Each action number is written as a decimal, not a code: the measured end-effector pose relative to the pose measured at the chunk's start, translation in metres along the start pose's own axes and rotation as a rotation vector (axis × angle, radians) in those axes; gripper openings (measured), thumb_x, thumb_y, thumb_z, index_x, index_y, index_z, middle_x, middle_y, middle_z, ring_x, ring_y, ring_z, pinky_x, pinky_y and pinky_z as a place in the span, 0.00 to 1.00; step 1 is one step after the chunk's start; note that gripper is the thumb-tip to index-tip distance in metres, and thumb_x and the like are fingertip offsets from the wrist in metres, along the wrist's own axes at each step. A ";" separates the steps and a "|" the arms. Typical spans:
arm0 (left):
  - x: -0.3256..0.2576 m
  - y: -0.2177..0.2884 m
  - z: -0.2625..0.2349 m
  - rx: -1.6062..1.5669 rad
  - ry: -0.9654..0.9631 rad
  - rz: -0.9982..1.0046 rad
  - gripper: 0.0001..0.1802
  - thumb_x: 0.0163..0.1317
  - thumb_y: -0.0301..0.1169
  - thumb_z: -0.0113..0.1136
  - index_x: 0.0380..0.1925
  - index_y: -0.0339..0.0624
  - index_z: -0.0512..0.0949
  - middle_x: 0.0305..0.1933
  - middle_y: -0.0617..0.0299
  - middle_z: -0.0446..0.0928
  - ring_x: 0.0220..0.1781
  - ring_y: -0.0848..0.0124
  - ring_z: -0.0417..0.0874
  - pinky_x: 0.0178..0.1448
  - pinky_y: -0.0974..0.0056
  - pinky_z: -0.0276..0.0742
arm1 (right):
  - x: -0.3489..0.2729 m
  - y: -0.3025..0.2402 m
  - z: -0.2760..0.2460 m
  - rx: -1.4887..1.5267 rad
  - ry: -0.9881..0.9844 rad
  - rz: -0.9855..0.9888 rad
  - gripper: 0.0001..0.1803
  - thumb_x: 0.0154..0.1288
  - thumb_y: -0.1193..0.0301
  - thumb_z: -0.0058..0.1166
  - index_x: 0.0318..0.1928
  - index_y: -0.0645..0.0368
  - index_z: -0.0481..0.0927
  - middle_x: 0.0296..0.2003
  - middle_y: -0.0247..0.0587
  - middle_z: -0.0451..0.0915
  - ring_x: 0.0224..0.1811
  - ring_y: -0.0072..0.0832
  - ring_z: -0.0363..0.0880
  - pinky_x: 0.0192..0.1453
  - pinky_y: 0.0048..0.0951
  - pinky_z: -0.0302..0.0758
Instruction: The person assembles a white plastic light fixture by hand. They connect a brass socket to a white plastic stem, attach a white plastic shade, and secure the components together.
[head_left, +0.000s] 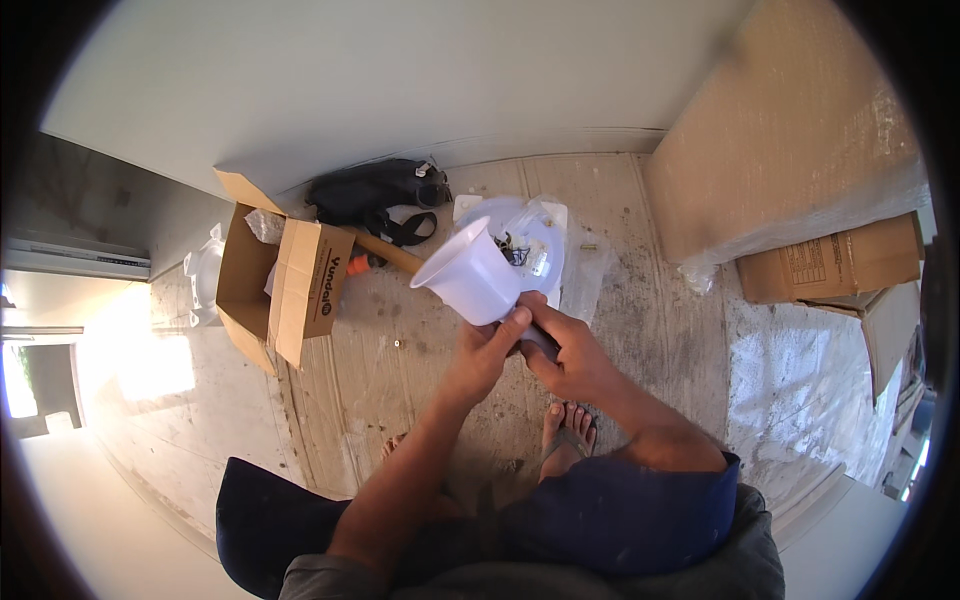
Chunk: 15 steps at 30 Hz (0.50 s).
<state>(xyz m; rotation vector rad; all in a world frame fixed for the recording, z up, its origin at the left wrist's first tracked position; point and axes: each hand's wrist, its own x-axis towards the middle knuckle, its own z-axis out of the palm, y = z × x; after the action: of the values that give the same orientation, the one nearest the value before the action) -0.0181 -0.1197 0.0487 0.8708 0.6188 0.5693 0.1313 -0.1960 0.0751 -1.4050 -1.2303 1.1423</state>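
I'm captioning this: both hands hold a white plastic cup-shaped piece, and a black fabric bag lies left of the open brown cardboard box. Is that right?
Not quite: the head view shows the black fabric bag right of the open brown cardboard box, not left. The left hand and right hand do hold the white plastic cup-shaped piece.

The head-worn view (wide fisheye) looks down onto the nearby hands.
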 end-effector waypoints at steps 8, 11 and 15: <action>0.016 0.050 -0.015 -0.174 0.197 0.166 0.15 0.77 0.40 0.53 0.45 0.38 0.76 0.47 0.49 0.83 0.56 0.52 0.84 0.61 0.42 0.81 | -0.018 0.038 -0.052 -0.217 0.053 0.221 0.39 0.61 0.72 0.66 0.72 0.57 0.65 0.53 0.55 0.81 0.55 0.42 0.83 0.61 0.37 0.78; 0.018 0.065 -0.021 -0.210 0.336 0.176 0.15 0.76 0.41 0.54 0.44 0.39 0.76 0.47 0.48 0.81 0.55 0.51 0.84 0.60 0.42 0.82 | -0.061 0.068 -0.051 -0.619 0.012 0.356 0.43 0.55 0.67 0.70 0.71 0.56 0.66 0.54 0.54 0.79 0.56 0.48 0.81 0.61 0.42 0.78; 0.017 0.069 -0.036 -0.295 0.375 0.148 0.15 0.76 0.43 0.53 0.43 0.41 0.74 0.44 0.49 0.81 0.55 0.51 0.84 0.61 0.40 0.82 | -0.100 0.100 -0.029 -0.613 0.039 0.183 0.48 0.47 0.61 0.74 0.69 0.57 0.68 0.60 0.54 0.73 0.61 0.53 0.76 0.61 0.50 0.76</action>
<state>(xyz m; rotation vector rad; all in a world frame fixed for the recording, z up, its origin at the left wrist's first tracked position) -0.0451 -0.0537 0.0833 0.5354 0.7886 0.9454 0.1668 -0.3056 -0.0122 -2.0164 -1.5219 0.8804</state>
